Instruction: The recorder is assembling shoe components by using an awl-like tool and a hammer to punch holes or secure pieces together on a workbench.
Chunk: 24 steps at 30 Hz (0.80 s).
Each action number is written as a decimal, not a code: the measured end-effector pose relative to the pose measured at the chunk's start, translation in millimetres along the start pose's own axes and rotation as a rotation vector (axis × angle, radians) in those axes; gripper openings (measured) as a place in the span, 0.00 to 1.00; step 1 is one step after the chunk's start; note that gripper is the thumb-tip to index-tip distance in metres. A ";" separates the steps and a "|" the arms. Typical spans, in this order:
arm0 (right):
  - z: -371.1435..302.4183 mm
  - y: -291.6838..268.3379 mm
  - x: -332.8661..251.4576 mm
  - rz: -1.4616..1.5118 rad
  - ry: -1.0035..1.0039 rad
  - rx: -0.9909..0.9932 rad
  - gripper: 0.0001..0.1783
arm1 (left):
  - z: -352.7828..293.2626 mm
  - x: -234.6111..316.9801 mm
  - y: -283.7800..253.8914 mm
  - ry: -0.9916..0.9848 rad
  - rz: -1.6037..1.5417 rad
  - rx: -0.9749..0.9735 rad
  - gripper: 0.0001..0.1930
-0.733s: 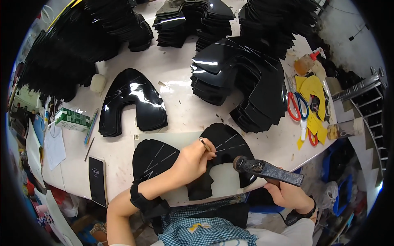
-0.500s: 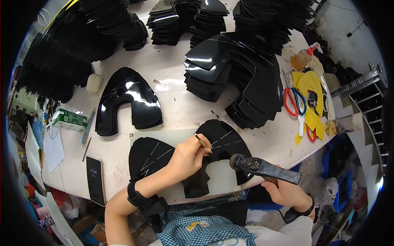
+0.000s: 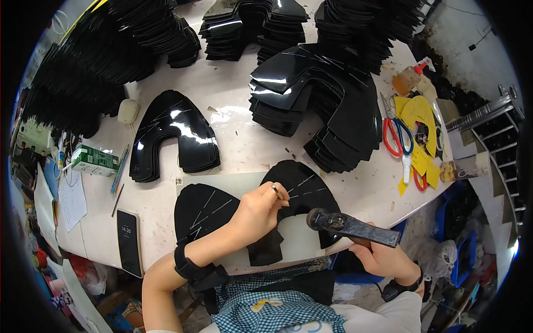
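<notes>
My left hand [image 3: 261,208] is closed in a pinch over the right one of two black curved pieces [image 3: 302,183]. A short metal tool [image 3: 276,191] shows between its fingers; its lower end is hidden. White line marks run across both pieces, and the left piece [image 3: 202,205] lies partly beneath my left forearm. Both rest on a pale translucent board [image 3: 300,236]. My right hand [image 3: 383,258] grips a hammer [image 3: 355,226] by its handle, its dark head held over the right piece's lower edge.
A small stack of glossy black arched pieces [image 3: 172,127] stands beyond the board, with a larger stack [image 3: 355,105] to its right. A phone [image 3: 130,244] lies at left. Scissors [image 3: 393,136], yellow scraps [image 3: 416,119] and a glue bottle [image 3: 408,80] are at right.
The hammer has shifted slightly left, together with my right hand. My left hand has turned a little and moved slightly right, staying over the right black piece.
</notes>
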State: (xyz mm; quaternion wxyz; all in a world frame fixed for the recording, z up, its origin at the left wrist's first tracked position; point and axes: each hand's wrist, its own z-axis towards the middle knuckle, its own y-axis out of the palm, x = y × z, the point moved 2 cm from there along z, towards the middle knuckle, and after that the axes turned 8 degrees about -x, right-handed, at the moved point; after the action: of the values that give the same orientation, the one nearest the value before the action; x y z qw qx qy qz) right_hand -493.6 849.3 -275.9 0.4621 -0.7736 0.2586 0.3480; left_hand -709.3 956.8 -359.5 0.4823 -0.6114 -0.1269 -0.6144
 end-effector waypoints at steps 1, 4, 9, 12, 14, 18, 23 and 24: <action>1.2 -0.1 -0.2 -0.015 -0.002 -0.005 0.15 | -0.1 0.9 0.9 0.003 0.026 -0.006 0.10; 7.8 -12.8 -23.0 -0.057 -0.126 0.013 0.14 | -0.3 7.7 2.3 0.045 0.189 -0.057 0.11; -31.7 -29.5 6.4 0.691 -0.628 0.133 0.10 | 5.2 19.1 14.7 0.128 0.270 -0.110 0.11; 24.2 -26.3 -44.1 -0.333 -0.140 -0.128 0.16 | -5.3 19.2 7.9 0.096 0.262 -0.064 0.13; 24.1 -29.8 -51.6 -0.280 -0.162 -0.110 0.18 | -5.1 12.8 8.9 0.154 0.385 -0.128 0.13; 9.6 -22.5 -35.6 -0.283 -0.258 0.039 0.16 | -4.7 -1.8 2.2 0.020 0.003 0.052 0.07; 4.6 8.6 -7.7 0.027 -0.148 0.061 0.16 | -16.9 25.6 -41.0 -0.008 0.110 0.185 0.05; 4.3 11.4 -4.8 0.037 -0.105 0.051 0.16 | -25.9 31.3 -48.0 -0.012 0.177 0.119 0.05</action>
State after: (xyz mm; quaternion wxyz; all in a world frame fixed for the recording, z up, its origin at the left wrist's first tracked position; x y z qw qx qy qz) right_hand -506.1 848.5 -279.6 0.4880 -0.7376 0.2570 0.3897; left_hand -754.9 948.0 -317.0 0.5692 -0.5942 -0.1114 -0.5573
